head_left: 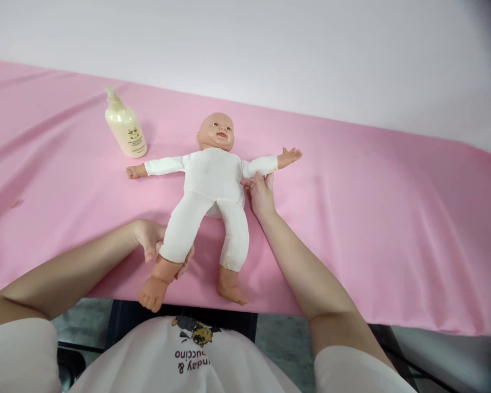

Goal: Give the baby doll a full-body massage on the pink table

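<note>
A baby doll (215, 172) with a white cloth body lies face up on the pink cloth, arms spread wide, its head away from me. My left hand (150, 236) is wrapped around one lower leg from beneath; the thumb shows on one side and fingertips on the other. The leg covers the rest of those fingers. Beside the doll's torso, under its outstretched arm, is my right hand (262, 195). Its fingers are apart and loosely bent, touching or very near the doll's side; some fingertips are hidden there.
A cream pump bottle (126, 130) with a cartoon label stands past the doll's hand, toward the back left. Pink cloth (352, 229) with soft folds covers the table. A white wall (270, 49) rises behind; the table's front edge is close to my body.
</note>
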The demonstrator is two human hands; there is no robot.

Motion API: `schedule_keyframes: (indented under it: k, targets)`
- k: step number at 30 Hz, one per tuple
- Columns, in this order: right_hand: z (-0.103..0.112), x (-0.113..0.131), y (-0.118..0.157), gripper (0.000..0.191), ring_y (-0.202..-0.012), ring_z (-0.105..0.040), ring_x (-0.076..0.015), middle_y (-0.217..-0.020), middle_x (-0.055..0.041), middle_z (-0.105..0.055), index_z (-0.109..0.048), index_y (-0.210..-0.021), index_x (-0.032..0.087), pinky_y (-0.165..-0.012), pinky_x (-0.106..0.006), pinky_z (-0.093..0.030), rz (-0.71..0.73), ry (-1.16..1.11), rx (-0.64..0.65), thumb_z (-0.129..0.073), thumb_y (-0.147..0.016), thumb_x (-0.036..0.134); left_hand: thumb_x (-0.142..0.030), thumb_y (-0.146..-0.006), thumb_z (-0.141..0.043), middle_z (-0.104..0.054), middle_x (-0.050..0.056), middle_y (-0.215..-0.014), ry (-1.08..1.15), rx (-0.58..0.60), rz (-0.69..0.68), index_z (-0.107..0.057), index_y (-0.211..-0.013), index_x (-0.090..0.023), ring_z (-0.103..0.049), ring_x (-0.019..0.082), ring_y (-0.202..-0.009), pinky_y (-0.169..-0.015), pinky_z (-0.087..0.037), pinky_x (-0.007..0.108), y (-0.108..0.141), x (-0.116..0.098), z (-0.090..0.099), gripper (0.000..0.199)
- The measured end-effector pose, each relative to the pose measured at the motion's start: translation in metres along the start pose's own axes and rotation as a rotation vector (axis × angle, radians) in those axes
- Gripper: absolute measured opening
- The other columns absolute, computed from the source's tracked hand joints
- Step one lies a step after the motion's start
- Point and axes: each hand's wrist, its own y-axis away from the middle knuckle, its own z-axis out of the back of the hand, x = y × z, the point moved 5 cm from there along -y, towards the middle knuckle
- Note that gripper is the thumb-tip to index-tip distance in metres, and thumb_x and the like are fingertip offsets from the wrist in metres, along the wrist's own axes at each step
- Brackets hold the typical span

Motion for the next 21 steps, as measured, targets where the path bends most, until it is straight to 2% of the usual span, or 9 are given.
schedule_keyframes:
  k: [2,4,8,11,13,15,18,21]
  targets:
    - [0.001,-0.001,-0.001,0.051,-0.069,-0.068,-0.01,-0.098,0.0067,-0.064,-0.042,-0.111,0.033,-0.06,-0.024,-0.054,-0.01,-0.01,-0.018,-0.077,-0.083,0.057,-0.042,-0.064,-0.094,-0.075,0.011,-0.091,-0.005,-0.051,-0.031,-0.065,-0.117,-0.018,-0.072,0.026,-0.078,-0.071,-0.058,0.034,0.003,0.002,0.004,0.065]
    - [0.001,-0.001,-0.002,0.051,-0.069,-0.068,-0.0106,-0.098,0.0064,-0.065,-0.043,-0.111,0.033,-0.061,-0.024,-0.055,0.004,-0.002,-0.027,-0.076,-0.083,0.058,-0.058,-0.073,-0.085,-0.073,0.013,-0.09,-0.024,-0.147,-0.085,-0.065,-0.117,-0.016,-0.069,0.024,-0.073,-0.066,-0.056,0.032,0.005,0.002,0.008,0.064]
    - [-0.001,0.004,0.002,0.042,-0.076,-0.071,-0.0135,-0.098,0.0029,-0.069,-0.053,-0.113,0.031,-0.072,-0.029,-0.061,0.111,0.122,0.043,-0.069,-0.089,0.062,-0.072,-0.079,-0.073,-0.067,0.007,-0.084,0.048,-0.346,-0.303,-0.063,-0.115,-0.016,-0.061,0.017,-0.068,-0.06,-0.048,0.026,0.007,-0.001,0.016,0.067]
    - [-0.01,0.013,0.009,0.044,-0.103,-0.072,-0.0208,-0.117,-0.0046,-0.072,-0.061,-0.121,0.029,-0.096,-0.041,-0.061,0.241,0.319,0.201,-0.064,-0.092,0.062,-0.074,-0.078,-0.071,-0.061,0.003,-0.075,0.158,-0.505,-0.439,-0.065,-0.106,-0.014,-0.054,0.014,-0.063,-0.063,-0.045,0.026,0.008,-0.003,0.023,0.067]
    - [-0.017,0.021,0.015,0.048,-0.129,-0.063,-0.0255,-0.137,-0.0073,-0.067,-0.062,-0.131,0.03,-0.115,-0.049,-0.051,0.35,0.446,0.305,-0.062,-0.094,0.061,-0.074,-0.078,-0.071,-0.06,0.003,-0.072,0.213,-0.597,-0.482,-0.066,-0.102,-0.012,-0.051,0.013,-0.061,-0.064,-0.044,0.027,0.009,-0.003,0.028,0.067]
    - [-0.021,0.025,0.019,0.048,-0.143,-0.052,-0.0269,-0.149,-0.0066,-0.059,-0.063,-0.136,0.031,-0.126,-0.052,-0.04,0.435,0.558,0.399,-0.06,-0.097,0.057,-0.072,-0.08,-0.07,-0.06,0.004,-0.07,0.259,-0.674,-0.499,-0.068,-0.101,-0.01,-0.051,0.014,-0.059,-0.063,-0.044,0.028,0.01,-0.002,0.031,0.065]
    - [-0.023,0.024,0.021,0.041,-0.145,-0.051,-0.0259,-0.152,-0.0052,-0.057,-0.067,-0.135,0.033,-0.127,-0.053,-0.037,0.48,0.656,0.499,-0.055,-0.101,0.051,-0.063,-0.085,-0.07,-0.062,0.005,-0.071,0.316,-0.767,-0.526,-0.07,-0.104,-0.009,-0.053,0.014,-0.06,-0.06,-0.044,0.028,0.013,-0.001,0.035,0.057]
    - [-0.022,0.022,0.02,0.039,-0.144,-0.053,-0.0244,-0.153,-0.0039,-0.057,-0.069,-0.134,0.034,-0.127,-0.052,-0.039,0.471,0.694,0.517,-0.051,-0.102,0.045,-0.058,-0.085,-0.073,-0.066,0.007,-0.076,0.359,-0.812,-0.535,-0.071,-0.106,-0.008,-0.058,0.015,-0.066,-0.062,-0.047,0.026,0.012,0.0,0.035,0.054]
